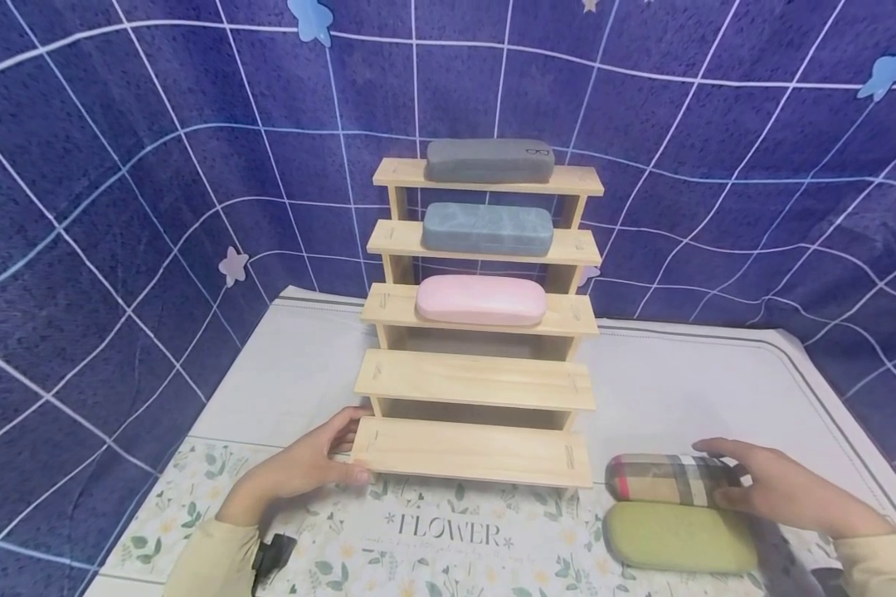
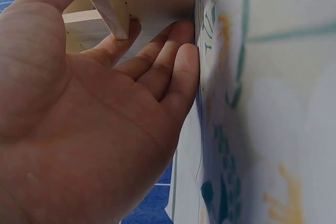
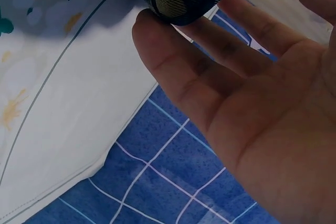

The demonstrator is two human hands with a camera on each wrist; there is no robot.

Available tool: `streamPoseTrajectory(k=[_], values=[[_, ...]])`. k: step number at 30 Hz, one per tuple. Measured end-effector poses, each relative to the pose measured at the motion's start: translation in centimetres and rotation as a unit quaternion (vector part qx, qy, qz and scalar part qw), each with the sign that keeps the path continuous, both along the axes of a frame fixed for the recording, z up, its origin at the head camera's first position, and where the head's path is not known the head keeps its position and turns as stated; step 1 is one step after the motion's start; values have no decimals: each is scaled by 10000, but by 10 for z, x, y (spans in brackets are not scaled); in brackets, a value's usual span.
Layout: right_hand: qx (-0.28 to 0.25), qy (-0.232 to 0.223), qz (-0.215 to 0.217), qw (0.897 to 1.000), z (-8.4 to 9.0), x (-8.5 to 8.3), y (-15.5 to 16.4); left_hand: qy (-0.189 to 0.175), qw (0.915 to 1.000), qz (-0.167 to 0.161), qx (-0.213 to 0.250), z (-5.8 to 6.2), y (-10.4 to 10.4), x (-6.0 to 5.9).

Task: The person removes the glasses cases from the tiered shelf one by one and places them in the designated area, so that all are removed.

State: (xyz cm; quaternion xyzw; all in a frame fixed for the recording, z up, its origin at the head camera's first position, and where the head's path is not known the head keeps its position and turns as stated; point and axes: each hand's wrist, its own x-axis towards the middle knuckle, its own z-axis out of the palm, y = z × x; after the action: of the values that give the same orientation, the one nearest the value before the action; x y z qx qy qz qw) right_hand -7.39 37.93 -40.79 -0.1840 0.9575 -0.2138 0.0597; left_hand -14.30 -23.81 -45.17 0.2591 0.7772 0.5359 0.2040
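Note:
A five-step wooden display rack (image 1: 470, 448) stands in the middle. My left hand (image 1: 309, 456) holds the left end of its lowest step, thumb at the front corner and fingers behind; in the left wrist view the fingers (image 2: 157, 61) reach along the table beside a wooden upright. At the right, my right hand (image 1: 784, 489) grips the right end of a plaid glasses case (image 1: 653, 479) between thumb and fingers. An olive-green glasses case (image 1: 675, 537) lies just in front of it. On the upper three steps sit grey (image 1: 485, 162), blue (image 1: 488, 230) and pink (image 1: 481, 299) glasses cases.
The white table cover (image 1: 687, 373) has a floral front part with the word FLOWER (image 1: 448, 528). A blue grid-patterned cloth with stars (image 1: 194, 166) hangs behind and at the sides. Both lower steps are bare wood.

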Motion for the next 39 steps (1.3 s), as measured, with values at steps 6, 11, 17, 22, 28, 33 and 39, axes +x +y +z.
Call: streamPoseTrajectory(k=[6,11,17,22,28,33,39], values=[[23,81,-39,10000,0,0,-3,-52,9998,123,-123,0,-1,1],[-16,240,13,9997,1,-1,-4,1,9999,103,-108,1,0,1],[-26,1079,-40,9941,21,-15,-15,85,9999,62,-70,2,0,1],[-141,1950,99,9806,51,-34,-36,74,9999,51,-62,1,1,1],[-461,2498,102,9671,88,-53,-75,29,9999,85,-99,0,0,1],[-775,2613,301,9617,110,-70,-110,2,9999,86,-65,-1,-1,1],[-915,2605,496,9599,125,-92,-148,40,10000,59,-13,-2,-2,1]])
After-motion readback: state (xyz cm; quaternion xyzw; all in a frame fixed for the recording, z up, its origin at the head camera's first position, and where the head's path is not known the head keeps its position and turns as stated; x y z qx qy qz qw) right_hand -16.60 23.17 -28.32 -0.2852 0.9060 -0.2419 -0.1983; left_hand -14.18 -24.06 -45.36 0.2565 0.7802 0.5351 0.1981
